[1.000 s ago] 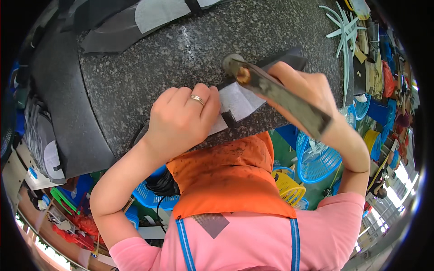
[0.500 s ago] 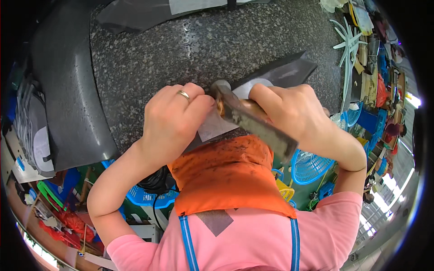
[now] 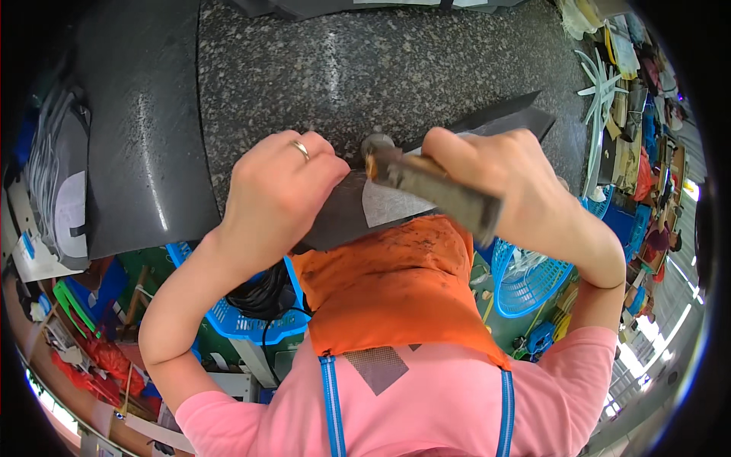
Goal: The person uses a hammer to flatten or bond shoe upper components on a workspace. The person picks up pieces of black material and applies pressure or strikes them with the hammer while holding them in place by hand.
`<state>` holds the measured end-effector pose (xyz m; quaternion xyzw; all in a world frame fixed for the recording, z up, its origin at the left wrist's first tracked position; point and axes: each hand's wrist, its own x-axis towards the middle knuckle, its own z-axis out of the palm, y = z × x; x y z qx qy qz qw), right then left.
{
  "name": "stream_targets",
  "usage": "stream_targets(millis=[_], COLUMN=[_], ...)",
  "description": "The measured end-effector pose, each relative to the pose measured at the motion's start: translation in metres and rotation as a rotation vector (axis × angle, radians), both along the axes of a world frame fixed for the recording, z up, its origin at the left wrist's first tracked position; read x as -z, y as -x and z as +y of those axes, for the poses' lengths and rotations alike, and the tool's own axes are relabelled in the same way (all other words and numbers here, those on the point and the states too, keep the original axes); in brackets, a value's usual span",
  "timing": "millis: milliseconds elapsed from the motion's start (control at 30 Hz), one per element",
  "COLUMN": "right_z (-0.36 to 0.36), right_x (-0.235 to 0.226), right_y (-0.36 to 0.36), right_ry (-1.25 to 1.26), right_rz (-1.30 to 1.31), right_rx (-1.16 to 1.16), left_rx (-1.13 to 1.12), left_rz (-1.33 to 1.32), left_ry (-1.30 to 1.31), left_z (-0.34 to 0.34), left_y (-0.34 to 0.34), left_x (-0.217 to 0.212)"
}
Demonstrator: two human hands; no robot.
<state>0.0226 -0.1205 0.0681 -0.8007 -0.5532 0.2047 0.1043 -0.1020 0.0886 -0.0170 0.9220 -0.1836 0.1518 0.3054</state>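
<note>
My right hand [image 3: 499,171] is closed around a hammer [image 3: 449,194], whose worn metal head lies low over the work, its round face towards the slab. Under it is a dark, flat, leather-like piece [image 3: 335,217] with a pale grey patch [image 3: 387,202] on it. The piece runs along the near edge of a speckled stone slab [image 3: 304,84], and its pointed far end shows beyond my right hand. My left hand [image 3: 285,186], with a ring on one finger, is closed with its fingertips pinching the edge of the piece left of the hammer. The hammer's handle is mostly hidden by my hand.
A black sheet [image 3: 145,137] covers the left side of the table. More dark pieces [image 3: 304,7] lie at the far edge. Pale strips [image 3: 601,91] hang at the right. Blue baskets [image 3: 525,286] stand below the table, with a black cable bundle [image 3: 263,297] at the left.
My left hand has slid a little left along the piece, so more dark edge shows between my hands. The hammer remains low over the piece. The whole view has shifted slightly.
</note>
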Motion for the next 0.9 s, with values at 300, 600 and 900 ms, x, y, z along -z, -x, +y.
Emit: stream_targets(millis=[300,600,900], right_z=[0.007,0.023,0.036], right_x=[0.01,0.006,0.006], right_y=[0.012,0.025,0.015], right_ry=[0.019,0.1,0.097], right_rz=[0.019,-0.014,0.114], right_rx=[-0.014,-0.075,-0.112], left_rx=[-0.032,-0.17,-0.284], left_rz=[-0.001,-0.001,-0.126], left_ry=[-0.101,-0.113,-0.124], left_z=[0.005,0.021,0.017], left_y=[0.02,0.034,0.059], left_x=[-0.011,-0.01,-0.001])
